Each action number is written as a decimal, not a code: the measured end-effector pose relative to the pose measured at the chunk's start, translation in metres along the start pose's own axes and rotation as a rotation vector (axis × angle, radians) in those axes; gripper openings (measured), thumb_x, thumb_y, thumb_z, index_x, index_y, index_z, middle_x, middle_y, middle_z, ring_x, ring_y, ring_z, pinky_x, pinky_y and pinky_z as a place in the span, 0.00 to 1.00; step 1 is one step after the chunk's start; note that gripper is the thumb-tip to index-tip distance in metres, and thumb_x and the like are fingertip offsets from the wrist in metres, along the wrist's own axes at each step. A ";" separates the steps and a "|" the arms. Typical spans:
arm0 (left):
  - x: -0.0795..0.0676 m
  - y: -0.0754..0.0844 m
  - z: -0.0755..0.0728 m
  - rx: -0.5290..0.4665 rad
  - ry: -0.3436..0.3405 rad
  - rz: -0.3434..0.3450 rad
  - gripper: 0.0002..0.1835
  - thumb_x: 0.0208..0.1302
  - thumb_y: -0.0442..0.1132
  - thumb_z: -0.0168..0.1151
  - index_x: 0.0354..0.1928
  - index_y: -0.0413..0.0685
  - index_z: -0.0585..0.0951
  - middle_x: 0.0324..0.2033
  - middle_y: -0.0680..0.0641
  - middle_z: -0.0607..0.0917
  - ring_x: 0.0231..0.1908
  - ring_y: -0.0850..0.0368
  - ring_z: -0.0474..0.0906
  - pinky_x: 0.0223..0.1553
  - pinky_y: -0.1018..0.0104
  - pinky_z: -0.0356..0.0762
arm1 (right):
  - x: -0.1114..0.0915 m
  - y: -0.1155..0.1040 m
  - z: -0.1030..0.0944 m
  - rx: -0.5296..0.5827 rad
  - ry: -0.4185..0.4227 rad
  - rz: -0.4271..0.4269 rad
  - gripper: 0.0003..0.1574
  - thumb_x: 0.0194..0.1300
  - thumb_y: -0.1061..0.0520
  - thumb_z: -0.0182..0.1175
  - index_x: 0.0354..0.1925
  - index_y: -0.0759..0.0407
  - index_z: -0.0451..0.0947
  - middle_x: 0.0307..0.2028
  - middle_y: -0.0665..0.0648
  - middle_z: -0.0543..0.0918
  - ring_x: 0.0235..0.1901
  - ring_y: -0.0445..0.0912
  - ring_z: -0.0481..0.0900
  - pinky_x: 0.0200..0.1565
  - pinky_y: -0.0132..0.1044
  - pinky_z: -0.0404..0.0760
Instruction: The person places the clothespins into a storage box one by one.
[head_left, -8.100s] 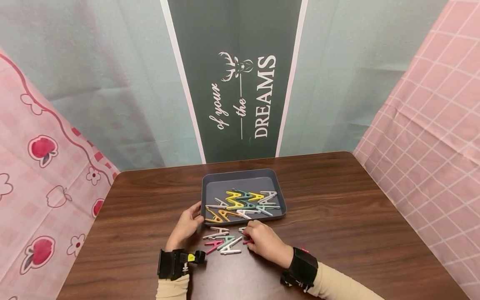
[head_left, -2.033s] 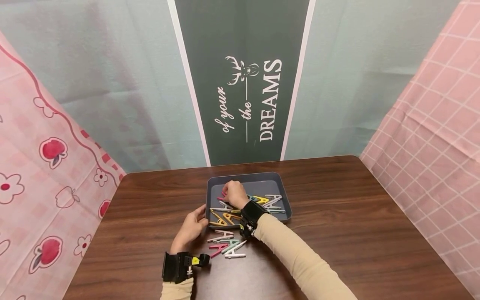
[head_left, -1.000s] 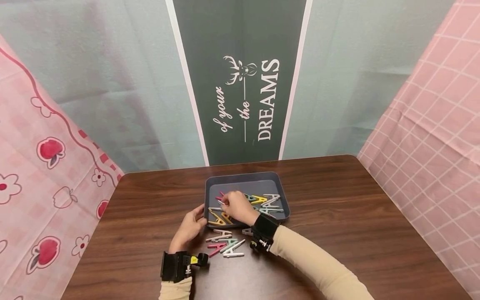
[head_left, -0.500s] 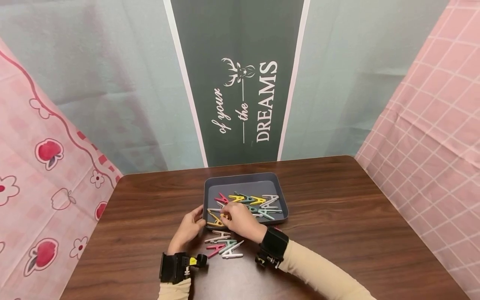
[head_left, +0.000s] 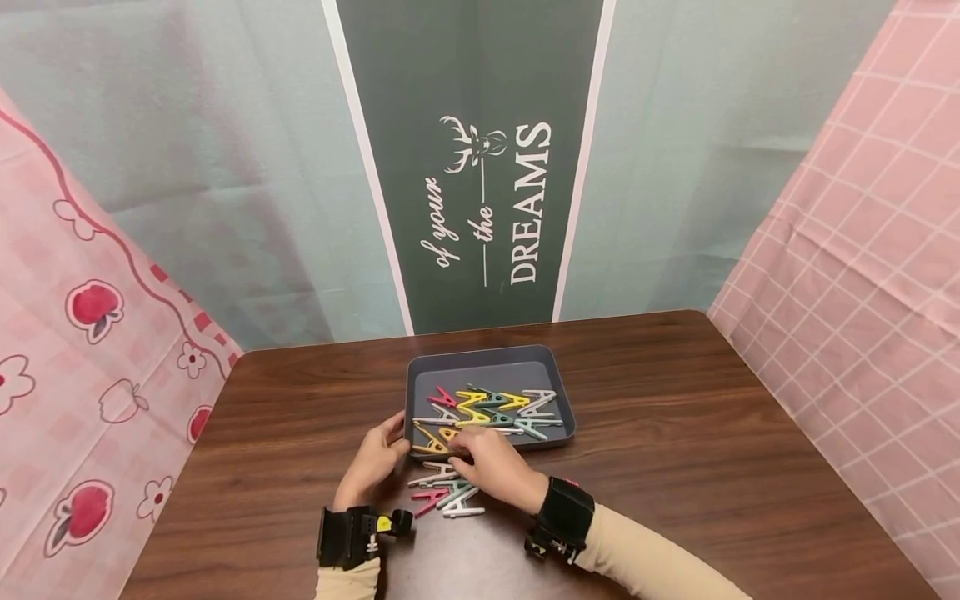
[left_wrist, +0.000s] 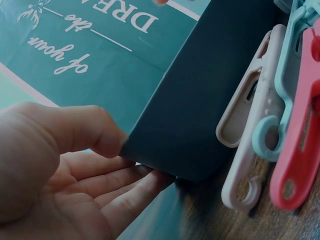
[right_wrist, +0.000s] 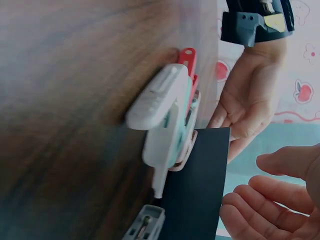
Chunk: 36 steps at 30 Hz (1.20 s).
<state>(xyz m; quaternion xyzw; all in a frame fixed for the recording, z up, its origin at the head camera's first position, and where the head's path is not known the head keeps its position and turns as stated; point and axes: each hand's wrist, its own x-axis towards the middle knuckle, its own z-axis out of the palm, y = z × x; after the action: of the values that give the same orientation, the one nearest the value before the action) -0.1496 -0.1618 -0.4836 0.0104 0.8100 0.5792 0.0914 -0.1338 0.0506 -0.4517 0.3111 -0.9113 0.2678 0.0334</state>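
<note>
My left hand point(head_left: 375, 458) holds the near left corner of a dark grey tray point(head_left: 483, 364), its thumb at the rim and fingers lower against the corner in the left wrist view. My right hand point(head_left: 498, 469) hovers by the tray's near rim. Its thumb and fingers point(right_wrist: 245, 210) are parted and bare. Inside the tray lie yellow, orange, green, grey and white clothespins, plus one red clothespin point(head_left: 443, 397) toward the left. In front of it, a loose pile has a beige clothespin point(left_wrist: 255, 110), a pink-red clothespin point(head_left: 431, 500), a mint clothespin point(head_left: 455, 493) and a white clothespin point(head_left: 463, 510).
Tray and pile sit on a brown wood-grain table point(head_left: 660, 450). A grey clothespin point(right_wrist: 146, 222) lies close to the tray wall in the right wrist view. Hanging cloths border the table at the back and both sides.
A red clothespin my right hand held earlier now lies in the tray. That hand has drawn back from the tray's left middle to the near rim, fingers loosened. My left hand has stayed put.
</note>
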 end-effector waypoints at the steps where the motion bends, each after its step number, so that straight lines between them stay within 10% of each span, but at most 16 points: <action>1: 0.000 0.000 0.000 -0.006 0.001 -0.003 0.32 0.59 0.22 0.49 0.69 0.26 0.60 0.62 0.25 0.72 0.63 0.34 0.72 0.60 0.55 0.77 | -0.002 0.000 0.000 -0.009 0.001 -0.005 0.12 0.59 0.57 0.66 0.41 0.61 0.84 0.35 0.53 0.86 0.37 0.42 0.83 0.39 0.31 0.83; 36: 0.002 -0.004 -0.001 0.006 0.008 -0.009 0.31 0.61 0.23 0.49 0.68 0.28 0.62 0.62 0.27 0.73 0.63 0.36 0.73 0.59 0.57 0.78 | -0.056 0.035 0.002 -0.363 0.108 -0.012 0.13 0.44 0.64 0.71 0.33 0.61 0.82 0.30 0.52 0.80 0.34 0.45 0.79 0.36 0.34 0.82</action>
<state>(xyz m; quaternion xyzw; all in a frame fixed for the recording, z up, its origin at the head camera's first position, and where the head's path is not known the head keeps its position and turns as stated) -0.1510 -0.1638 -0.4873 0.0049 0.8122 0.5762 0.0907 -0.1087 0.1033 -0.4825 0.2906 -0.9396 0.1149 0.1396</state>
